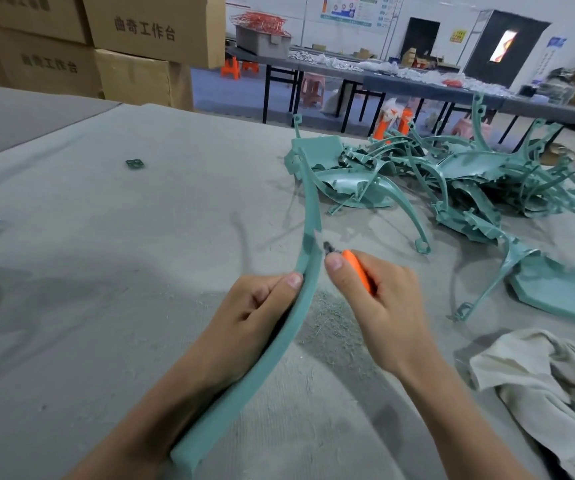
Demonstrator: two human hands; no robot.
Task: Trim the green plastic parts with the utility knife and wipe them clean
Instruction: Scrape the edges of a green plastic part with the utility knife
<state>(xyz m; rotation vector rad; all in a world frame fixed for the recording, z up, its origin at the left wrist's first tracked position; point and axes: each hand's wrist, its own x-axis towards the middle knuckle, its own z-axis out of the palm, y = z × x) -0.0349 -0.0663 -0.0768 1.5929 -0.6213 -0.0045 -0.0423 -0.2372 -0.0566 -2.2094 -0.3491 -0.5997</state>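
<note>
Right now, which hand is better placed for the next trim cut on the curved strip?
Right. The right hand grips the orange knife, its blade tip beside the strip; the left hand grips that strip, likely steadying it.

- Bright, even indoor light from overhead; no hard glare on the grey table
- A broad soft shadow spreads over the table's near left part, beside the left hand
- The curved green strip throws a thin, faint shadow arc just to its left
- The pile of green parts shows a dull sheen, with short shadows beneath
- A lit panel on the far wall is washed out
- The knife tip is slightly smeared; the far benches look soft
- Wide-angle bending curves the boxes and the table's edges toward the corners
</note>
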